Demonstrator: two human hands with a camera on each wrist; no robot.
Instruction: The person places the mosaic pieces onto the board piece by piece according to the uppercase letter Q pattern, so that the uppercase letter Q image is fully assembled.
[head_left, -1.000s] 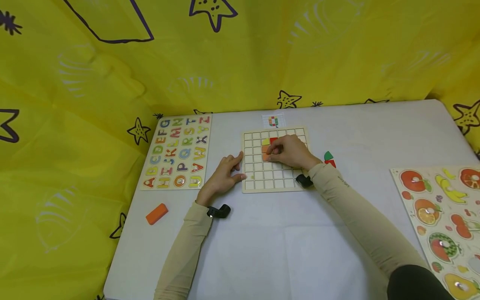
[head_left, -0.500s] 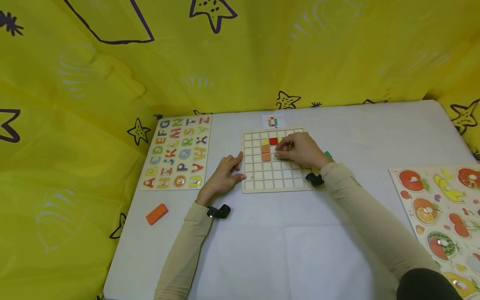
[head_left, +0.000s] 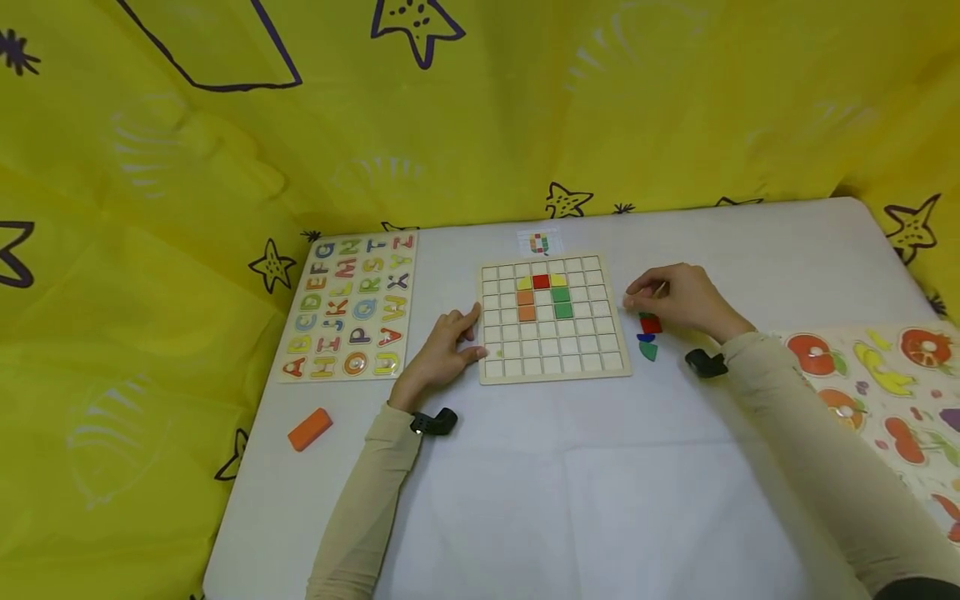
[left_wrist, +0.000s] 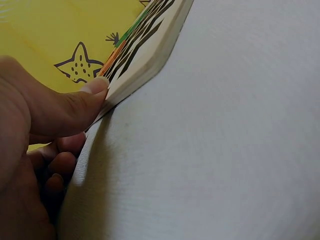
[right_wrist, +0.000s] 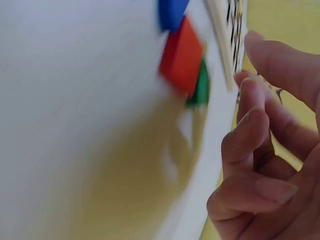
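A wooden grid board lies mid-table, carrying a red square tile between two yellow tiles, orange tiles down the left and green tiles down the right. My left hand touches the board's left edge with thumb and index finger, the other fingers curled. Right of the board, my right hand hovers over loose pieces, its loosely bent fingers holding nothing. Below it lie a red piece, a blue piece and a green quarter-round piece. Another green piece is partly hidden behind the red one.
A small pattern card lies behind the board. An alphabet puzzle is on the left, with an orange block in front of it. At the right lies a fruit puzzle, partly covered by my right arm. A yellow curtain hangs behind the table.
My right hand has moved off the board to the right, over the loose pieces, uncovering the yellow and green tiles on the grid's right. The left hand stays at the board's edge.
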